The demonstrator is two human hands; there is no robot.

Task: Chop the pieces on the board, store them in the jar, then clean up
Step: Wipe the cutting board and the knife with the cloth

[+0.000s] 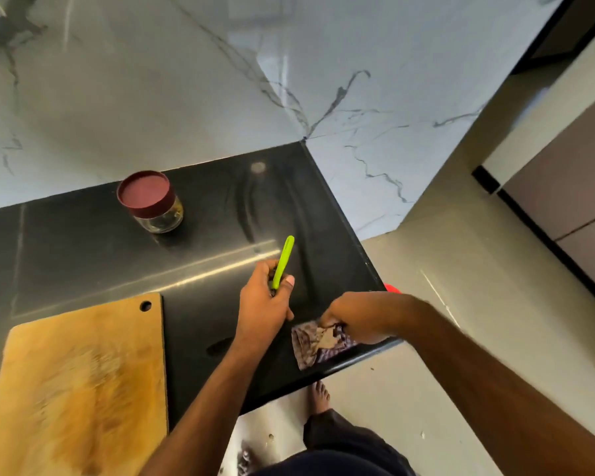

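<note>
Wooden board [79, 383] — rectangular, rounded corners, hanging hole at its far right corner, surface scored pale — lies at the counter's [83, 249] near left edge, partly cut off by the frame. Jar [153, 202]: clear glass, round maroon lid on, near the back edge by the marble wall [134, 80]. My left hand [267, 305] grips a lime-green knife handle [283, 262]; blade hidden in my fist. My right hand [356, 319] pinches a patterned cloth [318, 343] at the counter's near right edge — motion-blurred, fingertips hard to make out.
</note>
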